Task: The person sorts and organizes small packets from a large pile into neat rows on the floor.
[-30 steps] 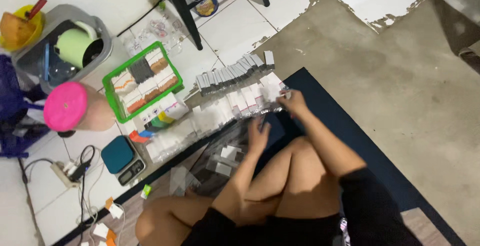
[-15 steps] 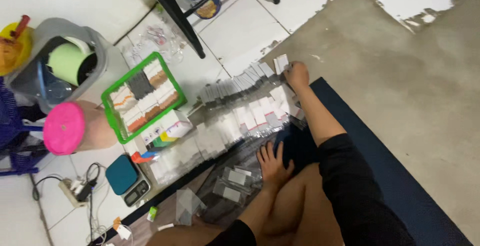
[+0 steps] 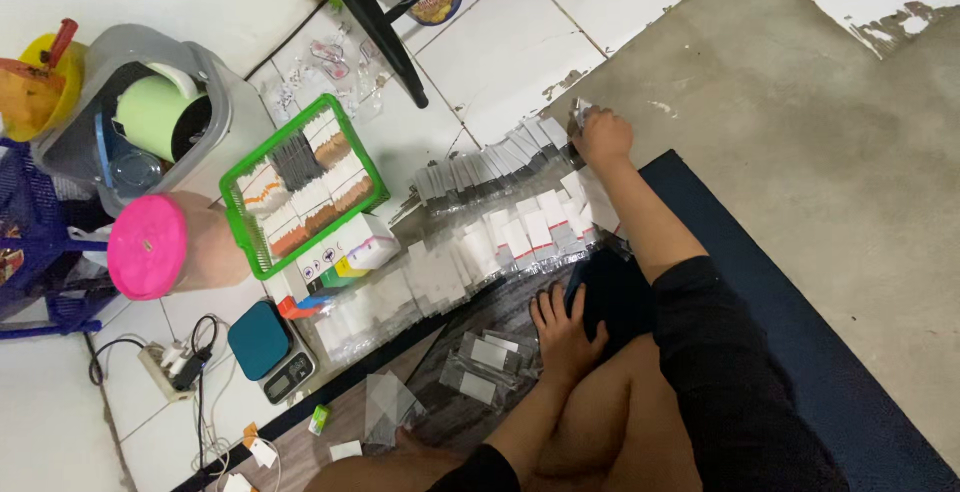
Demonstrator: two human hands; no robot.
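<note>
Pink lid (image 3: 147, 247) at left, then a green basket (image 3: 236, 214) of brown-and-white packets, then rows of clear sleeves (image 3: 500, 237) with white labels on the floor. Left hand (image 3: 566, 332) lies flat, fingers released, beside loose sleeves. Right hand (image 3: 602, 136), farthest right, pinches a small white packet (image 3: 581, 109) at the row's end.

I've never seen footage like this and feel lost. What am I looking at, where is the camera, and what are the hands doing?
The one camera sits on a person's head, looking down at their own bare hands and knees; there is no machine. The person sits on a dark blue mat. The right hand reaches to the far end of rows of small clear packets laid out on the floor and grips one. The left hand rests flat, fingers spread, by loose packets. Nearby lie a green basket of packets, a teal scale and a pink-lidded jar.
</note>
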